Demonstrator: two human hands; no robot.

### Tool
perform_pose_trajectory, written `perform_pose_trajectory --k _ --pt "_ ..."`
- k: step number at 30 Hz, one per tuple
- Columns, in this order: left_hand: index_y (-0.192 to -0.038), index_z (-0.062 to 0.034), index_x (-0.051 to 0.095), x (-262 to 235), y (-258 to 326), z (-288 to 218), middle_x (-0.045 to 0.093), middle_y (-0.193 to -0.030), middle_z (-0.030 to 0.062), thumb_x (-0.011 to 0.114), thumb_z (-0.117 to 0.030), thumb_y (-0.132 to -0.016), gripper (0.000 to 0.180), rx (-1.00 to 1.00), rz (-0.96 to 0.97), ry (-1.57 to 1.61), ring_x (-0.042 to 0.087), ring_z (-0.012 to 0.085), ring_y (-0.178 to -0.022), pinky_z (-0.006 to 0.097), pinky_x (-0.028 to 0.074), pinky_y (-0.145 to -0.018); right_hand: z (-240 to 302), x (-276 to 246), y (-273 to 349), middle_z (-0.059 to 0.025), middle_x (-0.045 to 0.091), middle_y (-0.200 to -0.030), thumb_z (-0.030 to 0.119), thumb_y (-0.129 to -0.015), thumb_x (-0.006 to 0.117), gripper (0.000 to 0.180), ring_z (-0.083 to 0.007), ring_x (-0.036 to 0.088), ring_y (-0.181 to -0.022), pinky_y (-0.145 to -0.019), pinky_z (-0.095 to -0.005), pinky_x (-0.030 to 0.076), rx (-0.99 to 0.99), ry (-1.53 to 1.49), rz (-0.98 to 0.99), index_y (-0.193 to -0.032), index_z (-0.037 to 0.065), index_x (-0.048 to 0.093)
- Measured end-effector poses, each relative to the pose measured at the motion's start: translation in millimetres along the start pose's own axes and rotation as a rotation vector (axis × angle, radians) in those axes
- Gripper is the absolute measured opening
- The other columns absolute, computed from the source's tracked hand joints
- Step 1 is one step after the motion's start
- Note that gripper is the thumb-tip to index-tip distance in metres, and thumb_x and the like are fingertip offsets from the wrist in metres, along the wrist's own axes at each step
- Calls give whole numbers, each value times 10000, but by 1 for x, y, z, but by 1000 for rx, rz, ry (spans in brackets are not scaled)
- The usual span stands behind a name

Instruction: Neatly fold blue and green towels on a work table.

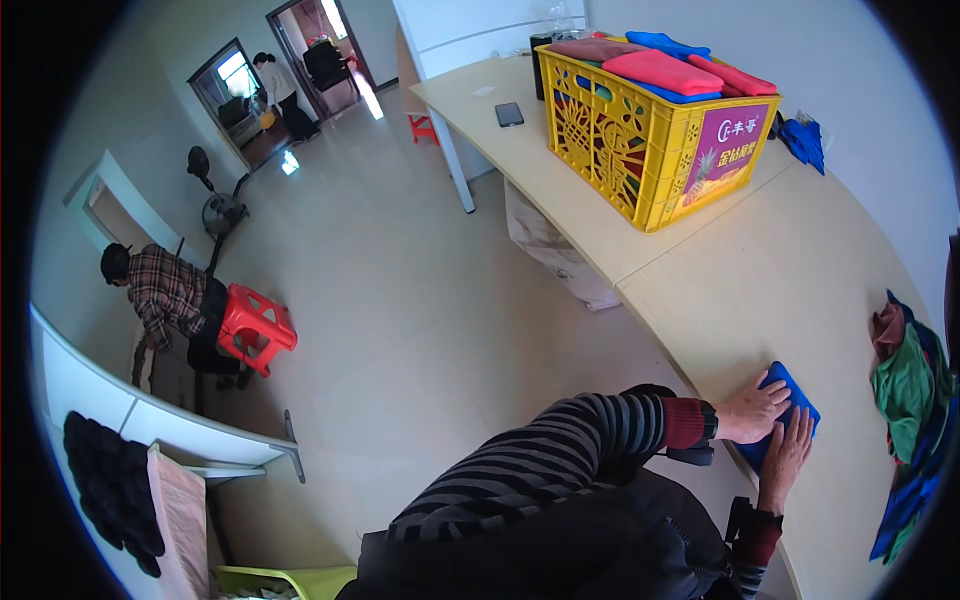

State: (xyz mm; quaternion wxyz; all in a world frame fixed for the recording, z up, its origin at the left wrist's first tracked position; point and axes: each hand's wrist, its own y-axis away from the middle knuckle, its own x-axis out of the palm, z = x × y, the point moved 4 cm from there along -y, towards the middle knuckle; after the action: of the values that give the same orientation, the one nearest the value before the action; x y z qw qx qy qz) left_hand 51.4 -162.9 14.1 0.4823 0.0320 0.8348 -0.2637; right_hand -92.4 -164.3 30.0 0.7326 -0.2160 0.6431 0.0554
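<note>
A blue folded cloth [796,385] lies on the pale wooden table [720,300], close to its near edge. My left hand [755,408] rests on the cloth from the left, fingers stretched over it. Nearer to me, my right hand [786,460] presses flat on the same cloth with its fingers extended. Both palms face down, and they cover much of the cloth's middle. Neither hand grips anything.
A yellow plastic crate [600,165] heaped with folded cloths stands farther along the table, beside a phone [509,115]. Rumpled green and blue cloths [905,400] lie at the right. Across the room, a person [170,290] sits on a red stool [258,325]; another person [280,95] stands by a doorway.
</note>
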Motion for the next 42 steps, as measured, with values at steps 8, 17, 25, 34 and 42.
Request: perform_pose_trajectory --k 8,17,25,34,42 --pt "-1365 12 543 -3 6 18 477 -1446 160 547 -277 -942 512 -21 -132 -80 345 311 -1435 553 230 -1182 33 7 6 -105 352 -1610 360 -1076 343 541 -294 252 -1517 -1229 -443 171 -59 28 32 -1527 65 393" --pt "-1346 5 551 -9 -1 20 479 -1442 178 530 -271 -943 488 12 -140 -171 362 340 -1414 577 229 -1178 26 11 1 -104 368 -1600 354 -1072 341 537 -290 253 -1518 -1228 -445 176 -109 27 8 -1522 68 403" --pt "-1352 -1 541 -1 -12 26 490 -1427 203 522 -276 -939 496 2 -107 -197 371 345 -1410 608 199 -1186 16 12 20 -131 405 -1571 339 -1074 336 521 -310 306 -1488 -1222 -449 199 -138 -1 -46 -1506 62 428" --pt "-1186 -21 642 -6 -11 18 611 -1270 161 530 -224 -851 408 92 -278 -159 508 316 -1255 543 316 -1079 33 -29 62 -176 580 -1379 48 -954 591 312 -360 522 -1295 -1113 -448 387 -176 -390 -190 -1258 -14 615" --pt "-1089 -61 587 -49 -7 16 622 -1040 139 605 -219 -868 273 16 -125 -263 579 317 -1031 490 408 -879 23 -38 26 -159 638 -1267 113 -969 589 251 -338 578 -1208 -1046 -403 449 -129 -484 -198 -1186 3 649"
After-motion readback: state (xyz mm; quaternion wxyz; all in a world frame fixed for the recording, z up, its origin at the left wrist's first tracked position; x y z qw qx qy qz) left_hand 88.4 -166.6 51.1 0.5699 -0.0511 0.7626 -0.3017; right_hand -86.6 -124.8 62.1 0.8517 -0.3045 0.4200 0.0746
